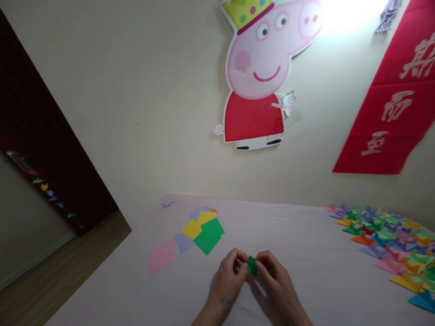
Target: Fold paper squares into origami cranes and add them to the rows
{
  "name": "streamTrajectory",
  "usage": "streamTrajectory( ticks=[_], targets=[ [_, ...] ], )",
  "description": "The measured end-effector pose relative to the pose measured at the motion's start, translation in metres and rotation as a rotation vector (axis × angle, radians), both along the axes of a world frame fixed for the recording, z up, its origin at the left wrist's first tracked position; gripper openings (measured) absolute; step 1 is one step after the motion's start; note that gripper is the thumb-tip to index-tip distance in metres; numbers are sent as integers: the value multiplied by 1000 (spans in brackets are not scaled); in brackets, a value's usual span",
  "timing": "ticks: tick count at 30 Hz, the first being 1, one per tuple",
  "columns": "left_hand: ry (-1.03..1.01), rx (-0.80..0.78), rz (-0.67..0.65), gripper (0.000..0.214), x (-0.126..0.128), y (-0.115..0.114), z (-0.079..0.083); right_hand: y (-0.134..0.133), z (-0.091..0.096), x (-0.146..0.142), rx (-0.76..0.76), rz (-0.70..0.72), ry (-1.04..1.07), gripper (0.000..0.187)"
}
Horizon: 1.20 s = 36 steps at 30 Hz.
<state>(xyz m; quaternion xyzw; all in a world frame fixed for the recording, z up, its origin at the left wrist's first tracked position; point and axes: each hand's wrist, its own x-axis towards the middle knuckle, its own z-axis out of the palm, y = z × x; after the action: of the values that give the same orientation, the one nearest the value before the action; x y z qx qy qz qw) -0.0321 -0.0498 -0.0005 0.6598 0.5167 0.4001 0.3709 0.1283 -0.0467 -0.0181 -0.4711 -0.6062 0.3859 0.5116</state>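
Note:
Between my two hands is a small folded piece of green paper (252,266), held just above the table (136,299). My left hand (229,277) pinches its left edge between thumb and fingers. On the other side, my right hand (277,278) grips the right edge in the same way. The fingertips cover parts of the paper, so its full folded shape is hidden. Flat green sheets (209,236) lie a little beyond my left hand, overlapping yellow sheets (192,228).
A pink sheet (162,256) and a purple sheet (184,243) lie to the left. Rows of colourful folded paper figures (387,244) cover the right side. One purple folded piece (167,204) sits at the back left corner. A wall with a pig cutout (254,115) rises behind.

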Motion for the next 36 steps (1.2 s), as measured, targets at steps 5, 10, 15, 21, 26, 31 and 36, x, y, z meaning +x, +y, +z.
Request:
streamTrajectory(
  ticks=[5,10,15,21,26,31,36],
  targets=[
    [102,98,-41,9,4,-5,0,-2,-1,-1,127,-12,-136,24],
    [163,167,-32,13,6,-9,2,-2,4,-2,144,7,-206,23],
    [177,180,-15,10,5,-10,3,-5,8,-2,159,0,-280,17],
    [102,43,79,8,3,-9,7,-7,9,4,115,-28,-362,12],
    [130,20,109,10,3,-6,4,-5,8,6,-44,19,-330,17],
    [338,145,76,22,6,-8,-2,-3,5,7,3,71,-473,9],
    [493,234,39,28,5,-10,-4,-4,13,9,177,138,-729,17]
  ],
)
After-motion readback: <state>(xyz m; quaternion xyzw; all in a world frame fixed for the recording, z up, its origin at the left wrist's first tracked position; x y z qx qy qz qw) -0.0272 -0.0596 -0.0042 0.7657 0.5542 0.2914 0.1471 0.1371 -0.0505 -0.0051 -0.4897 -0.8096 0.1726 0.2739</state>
